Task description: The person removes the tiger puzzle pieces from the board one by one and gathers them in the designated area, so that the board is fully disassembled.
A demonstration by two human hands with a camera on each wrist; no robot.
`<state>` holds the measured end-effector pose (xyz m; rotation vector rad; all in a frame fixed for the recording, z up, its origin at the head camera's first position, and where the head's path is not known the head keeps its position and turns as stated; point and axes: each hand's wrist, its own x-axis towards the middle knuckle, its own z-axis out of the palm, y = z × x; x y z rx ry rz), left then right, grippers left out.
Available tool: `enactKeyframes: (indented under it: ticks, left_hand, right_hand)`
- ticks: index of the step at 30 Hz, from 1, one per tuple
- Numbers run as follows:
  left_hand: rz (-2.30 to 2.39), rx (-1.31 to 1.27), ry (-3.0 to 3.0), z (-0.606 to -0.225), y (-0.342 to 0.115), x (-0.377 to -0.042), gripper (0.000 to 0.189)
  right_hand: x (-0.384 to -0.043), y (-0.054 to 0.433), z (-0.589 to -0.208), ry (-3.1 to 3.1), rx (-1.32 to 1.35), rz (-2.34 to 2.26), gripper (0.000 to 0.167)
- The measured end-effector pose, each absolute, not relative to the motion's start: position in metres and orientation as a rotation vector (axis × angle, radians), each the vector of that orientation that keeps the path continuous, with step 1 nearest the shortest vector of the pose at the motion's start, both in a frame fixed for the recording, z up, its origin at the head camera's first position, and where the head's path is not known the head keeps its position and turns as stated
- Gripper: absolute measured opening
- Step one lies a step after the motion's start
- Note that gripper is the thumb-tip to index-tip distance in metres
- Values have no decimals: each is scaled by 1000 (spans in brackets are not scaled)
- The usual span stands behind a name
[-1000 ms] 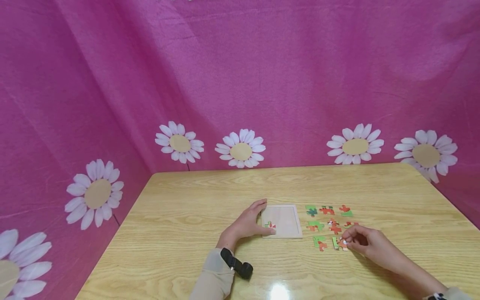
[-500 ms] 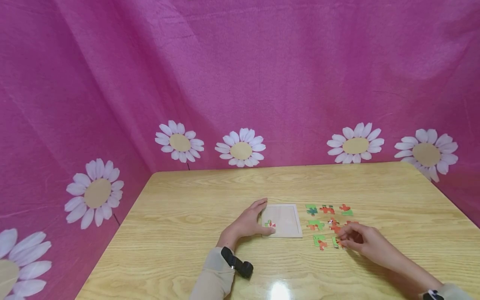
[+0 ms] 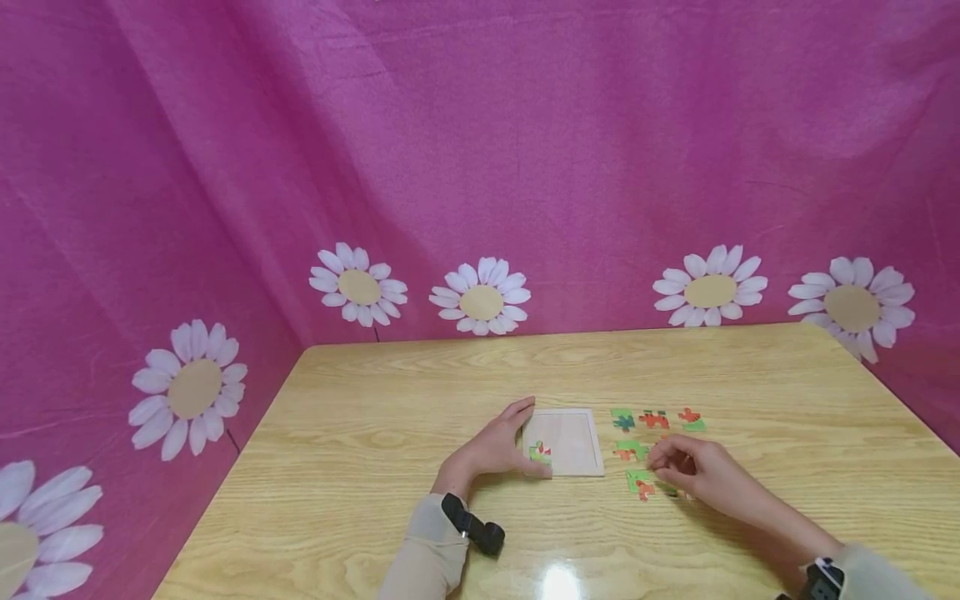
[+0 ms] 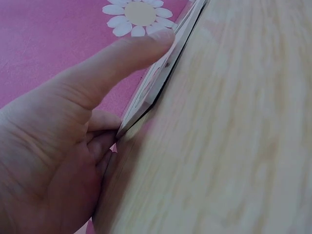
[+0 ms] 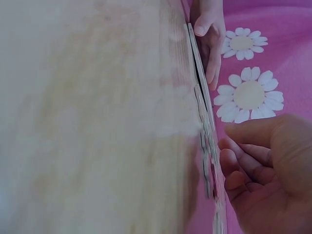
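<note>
My left hand (image 3: 491, 444) holds a small square wooden puzzle tray (image 3: 573, 437) by its left side, thumb at the front edge and fingers at the far left edge. One green, red and white puzzle piece (image 3: 540, 452) lies in the tray's front left corner. Over loose puzzle pieces to the right hovers my right hand (image 3: 708, 473), its fingers loosely bent. In the right wrist view, nothing shows between thumb and fingertips. Nearest to these fingertips are a green and orange piece (image 3: 632, 451) and another piece (image 3: 641, 484). The hand hides several pieces beneath it.
Along the far row lie a green piece (image 3: 622, 418), an orange and black piece (image 3: 654, 419) and a red and green piece (image 3: 692, 418). The wooden table (image 3: 420, 375) ends at a pink curtain (image 3: 585, 167) printed with daisies.
My right hand has moved left across the loose pieces, covering some in the middle. My left thumb has slid toward the tray's front edge, uncovering more of the piece inside.
</note>
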<state>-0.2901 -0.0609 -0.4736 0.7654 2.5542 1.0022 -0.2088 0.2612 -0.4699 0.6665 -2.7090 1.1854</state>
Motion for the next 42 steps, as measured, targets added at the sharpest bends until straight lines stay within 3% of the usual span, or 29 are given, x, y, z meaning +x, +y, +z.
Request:
enactKeyframes:
  ticks: [42]
  left_hand:
    - [993,843,2575,-479,-63,-293,105]
  right_hand:
    - [-271,151,-469,-2799,915,1122,19]
